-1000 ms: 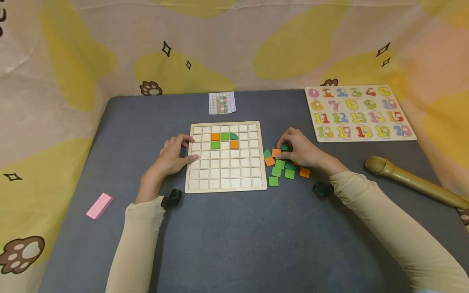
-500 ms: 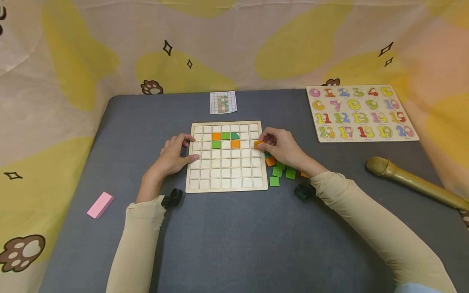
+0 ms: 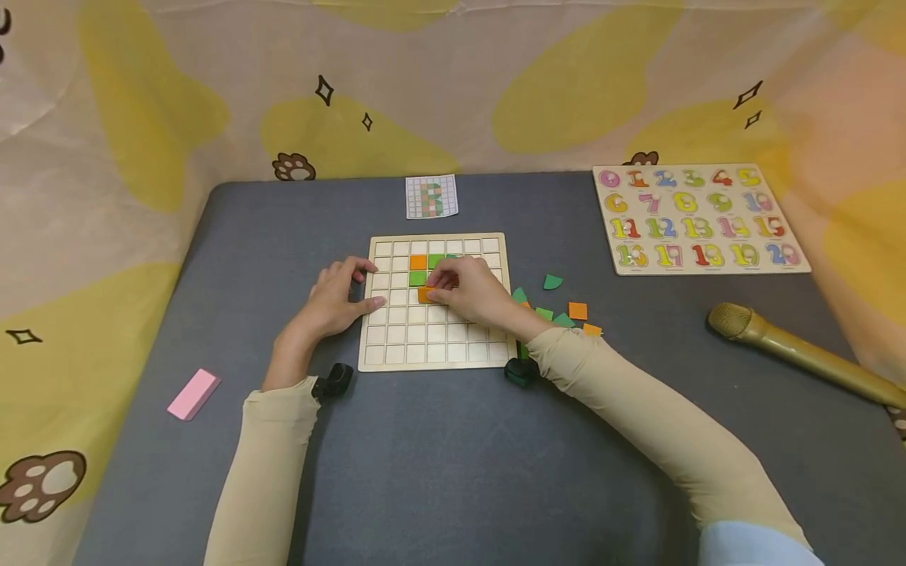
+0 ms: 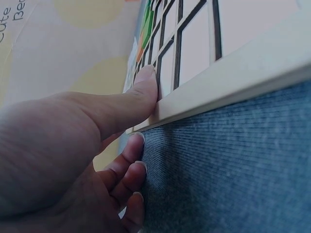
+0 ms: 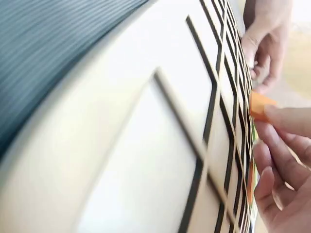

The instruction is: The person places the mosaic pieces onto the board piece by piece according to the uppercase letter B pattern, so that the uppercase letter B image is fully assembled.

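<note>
On the dark table lies a wooden grid board (image 3: pixel 439 351). My right hand (image 3: pixel 470 291) is over its middle and pinches an orange square tile (image 3: pixel 425 295) between thumb and fingers. In the right wrist view this orange tile (image 5: pixel 260 106) is tilted, its edge at the board's surface. My left hand (image 3: pixel 334 300) rests at the board's left edge, thumb (image 4: pixel 143 87) on the rim, other fingers loosely bent beside it. An orange tile (image 3: pixel 418 262) and green tiles (image 3: pixel 418 278) sit in upper cells; my right hand partly hides others there.
Loose orange, green and dark green tiles (image 3: pixel 577 311) lie right of the board, partly behind the right forearm. A printed pattern card (image 3: pixel 432 196) is behind the board. Farther out are a number puzzle (image 3: pixel 697 220), a gold microphone (image 3: pixel 793 346) and a pink block (image 3: pixel 194 395).
My right hand picked an orange tile from the loose pile and carried it left over the board, down to below the placed tiles. My left hand stayed at the board's edge.
</note>
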Motion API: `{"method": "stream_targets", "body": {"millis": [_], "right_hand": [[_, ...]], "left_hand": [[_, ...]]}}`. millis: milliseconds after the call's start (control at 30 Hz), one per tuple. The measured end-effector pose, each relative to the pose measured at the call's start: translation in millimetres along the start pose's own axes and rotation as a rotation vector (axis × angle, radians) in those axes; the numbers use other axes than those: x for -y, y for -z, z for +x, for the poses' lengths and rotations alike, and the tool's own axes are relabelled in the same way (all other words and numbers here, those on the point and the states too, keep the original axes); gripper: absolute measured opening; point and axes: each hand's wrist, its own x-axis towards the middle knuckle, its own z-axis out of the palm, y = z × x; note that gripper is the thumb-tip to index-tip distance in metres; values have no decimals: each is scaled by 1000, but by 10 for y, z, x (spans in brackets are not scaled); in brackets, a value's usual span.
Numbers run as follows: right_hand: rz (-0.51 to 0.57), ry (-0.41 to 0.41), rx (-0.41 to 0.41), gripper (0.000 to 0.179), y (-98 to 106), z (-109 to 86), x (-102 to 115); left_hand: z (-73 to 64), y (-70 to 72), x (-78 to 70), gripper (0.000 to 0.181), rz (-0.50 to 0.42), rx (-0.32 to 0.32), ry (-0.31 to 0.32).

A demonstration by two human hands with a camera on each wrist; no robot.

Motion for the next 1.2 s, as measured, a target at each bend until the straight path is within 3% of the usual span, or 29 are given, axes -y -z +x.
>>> {"method": "stream_targets", "body": {"millis": [433, 667, 933, 1200], "right_hand": [[-182, -67, -10, 9, -132, 64, 144], [-206, -76, -16, 11, -108, 30, 127], [-157, -11, 88, 16, 179, -76, -25], [-111, -13, 141, 21, 624, -298, -274]], "left_hand": [[7, -6, 0, 54, 0, 6, 5], [18, -15, 4, 55, 11, 2, 14], [2, -17, -8, 55, 6, -3, 10], [0, -13, -11, 55, 7, -7, 4]]}}
